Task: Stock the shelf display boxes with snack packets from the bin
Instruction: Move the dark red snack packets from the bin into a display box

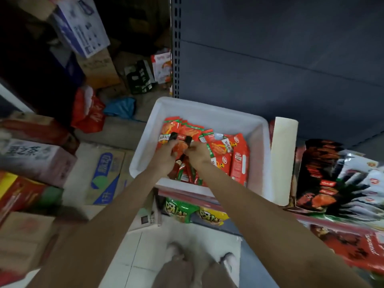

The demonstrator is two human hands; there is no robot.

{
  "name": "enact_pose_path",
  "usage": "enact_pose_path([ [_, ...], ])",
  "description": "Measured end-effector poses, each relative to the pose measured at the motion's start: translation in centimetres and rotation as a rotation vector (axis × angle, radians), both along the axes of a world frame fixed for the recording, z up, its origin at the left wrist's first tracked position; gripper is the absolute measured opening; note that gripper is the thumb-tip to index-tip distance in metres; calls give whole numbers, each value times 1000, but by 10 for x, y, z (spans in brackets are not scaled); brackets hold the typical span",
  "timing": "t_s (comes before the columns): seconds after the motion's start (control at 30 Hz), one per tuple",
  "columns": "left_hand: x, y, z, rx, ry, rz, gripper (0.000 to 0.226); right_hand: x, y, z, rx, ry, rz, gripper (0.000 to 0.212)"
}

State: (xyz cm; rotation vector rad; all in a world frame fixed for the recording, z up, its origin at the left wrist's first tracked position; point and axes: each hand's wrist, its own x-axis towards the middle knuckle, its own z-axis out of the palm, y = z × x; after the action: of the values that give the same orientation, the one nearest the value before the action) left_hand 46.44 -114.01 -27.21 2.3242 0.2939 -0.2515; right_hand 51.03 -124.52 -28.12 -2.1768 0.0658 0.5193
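Both hands down in the white bin (209,113), L hand (166,155) and R hand (197,152) side by side near its front-left corner, fingers curled gripping a bunch of red snack packets (188,170), long axes running front-to-back, w/ forearms stretched forward, converging.

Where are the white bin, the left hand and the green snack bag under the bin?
white bin (207,112): head view, bare inner far wall.
left hand (164,156): head view, back of the hand, over the red packets.
green snack bag (178,209): head view, middle of its front, below the bin.
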Motion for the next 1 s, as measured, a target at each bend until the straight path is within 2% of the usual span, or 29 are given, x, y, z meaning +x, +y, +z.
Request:
enact_pose_path([
  [0.07, 0, 5, 2, 18, -81, 31, 63, -2, -3, 9, 36, -67, -22, 17],
  [0.17, 3, 4, 14, 162, -287, 12, 74, -4, -24, 30, 50, -285, 140, 25],
  [0.23, 9, -5, 27, 98, -372, -41, 56, -4, -47, 49, 71, -383, 200, 23],
  [0.33, 14, -32, 48, 13, -424, -56, 25, 2, -89, 70, 122, -361, 175, 3],
  [0.43, 21, -64, 57, -135, -470, 41, 10, 6, -138, 86, 48, -293, 155, 10],
  [0.5, 26, -89, 61, -294, -433, 110, 25, 5, -173, 99, 56, -301, 63, 11],
  [0.63, 35, -149, 72, -701, -285, 128, 4, -7, -227, 121, 549, -300, -365, 21],
  [0.7, 40, -182, 76, -813, -267, 133, 6, -11, -250, 125, 654, -268, -493, 20],
  [0.77, 44, -212, 78, -842, -228, 151, 9, -14, -272, 127, 623, -291, -490, 17],
  [0.87, 52, -244, 76, -818, -154, 83, 6, -15, -306, 138, 432, -471, -455, 15],
  [1.0, 62, -269, 72, -637, -240, 29, 22, -9, -339, 157, 182, -732, -367, 13],
])
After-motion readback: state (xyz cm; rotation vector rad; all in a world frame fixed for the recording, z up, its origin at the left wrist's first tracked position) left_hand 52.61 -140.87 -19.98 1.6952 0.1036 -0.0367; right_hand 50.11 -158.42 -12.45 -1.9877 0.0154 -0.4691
